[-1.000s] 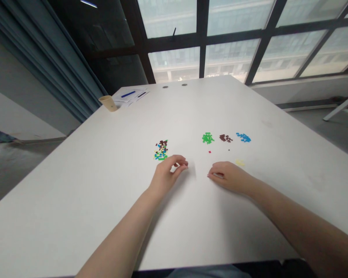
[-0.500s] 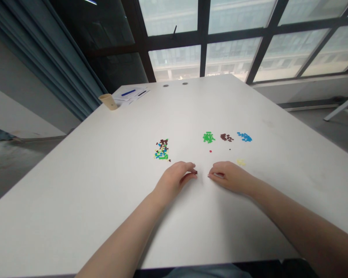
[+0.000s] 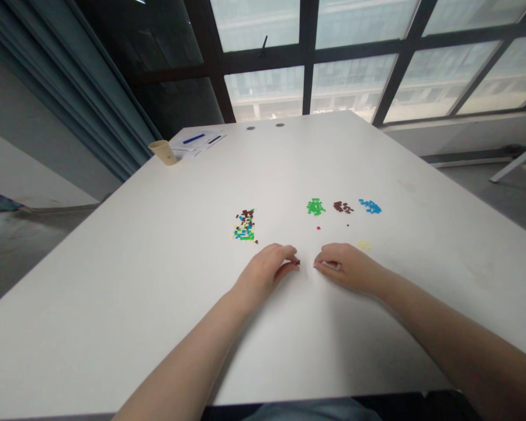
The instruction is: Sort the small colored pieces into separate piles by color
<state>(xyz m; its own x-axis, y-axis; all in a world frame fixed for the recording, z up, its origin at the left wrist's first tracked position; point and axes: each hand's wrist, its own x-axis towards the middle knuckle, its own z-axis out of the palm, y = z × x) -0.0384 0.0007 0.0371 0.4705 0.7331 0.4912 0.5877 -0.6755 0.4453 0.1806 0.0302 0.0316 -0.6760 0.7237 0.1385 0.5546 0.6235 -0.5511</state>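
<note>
Over the near part of the white tabletop (image 3: 263, 333), holds one small brown piece (image 3: 298, 262) in the narrow grip of the left hand (image 3: 267, 268), at the tips of thumb and finger; with the right hand (image 3: 344, 264), just beside, also makes a narrow grip, thumb and finger closed together; cannot tell if holding something small there; has the mixed pile (image 3: 244, 225) beyond the left hand, with a stray brown bit (image 3: 256, 241) at its near edge; beyond the right hand, shows yellow pieces (image 3: 364, 245) close by, and farther, in one row from left to right, green pile (image 3: 315, 206), brown pile (image 3: 342, 207) and blue pile (image 3: 370, 206); shows also a red piece (image 3: 318, 228) near the green pile, and a dark speck (image 3: 348, 225) near the brown pile; at the far left, has a paper cup (image 3: 163, 152) beside papers (image 3: 201, 142) with a blue pen (image 3: 193, 139) on top.
</note>
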